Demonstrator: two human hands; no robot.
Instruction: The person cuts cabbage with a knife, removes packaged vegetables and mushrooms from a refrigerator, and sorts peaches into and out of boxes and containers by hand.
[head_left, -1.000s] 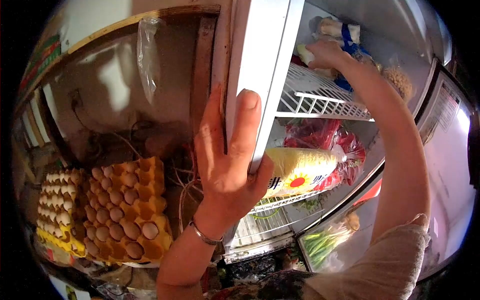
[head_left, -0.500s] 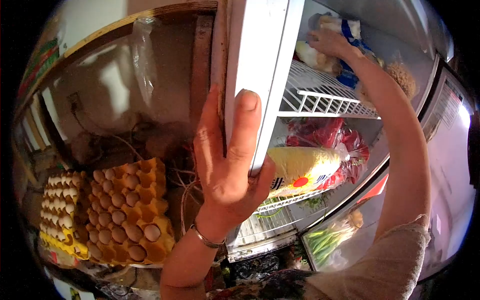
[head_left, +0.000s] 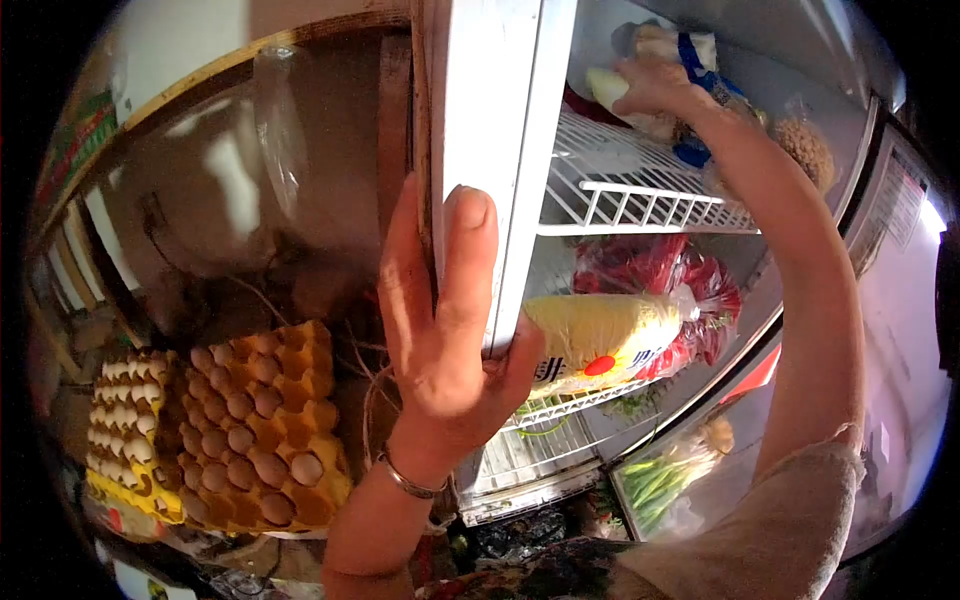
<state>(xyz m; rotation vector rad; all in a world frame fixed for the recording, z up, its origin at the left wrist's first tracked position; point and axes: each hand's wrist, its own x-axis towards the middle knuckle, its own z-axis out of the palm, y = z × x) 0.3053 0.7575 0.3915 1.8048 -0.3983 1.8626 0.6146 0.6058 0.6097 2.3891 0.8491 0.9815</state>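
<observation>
My left hand point(head_left: 445, 340) is at the white side edge point(head_left: 497, 130) of an open refrigerator, fingers long and straddling it, with a bracelet point(head_left: 408, 480) on the wrist. Up on the top wire shelf point(head_left: 640, 190), my right hand point(head_left: 655, 88) curls over a pale, whitish-yellow item point(head_left: 606, 86) that looks like a vegetable in clear plastic. Its fingertips are partly hidden. Beside that hand lies a blue and white package point(head_left: 703, 55). A bag of small tan pieces point(head_left: 803, 150) sits right of the forearm.
Below, a yellow bag with a red sun print point(head_left: 600, 335) rests against red plastic bags point(head_left: 700, 280). Green onions point(head_left: 670, 480) lie lower right. At left stand egg trays point(head_left: 315, 400) holding many eggs, under a hanging clear plastic bag point(head_left: 280, 130).
The pale item under my right hand has shifted up and left and tilted, baring something dark red beneath it. My left hand stays on the edge; the view has turned slightly.
</observation>
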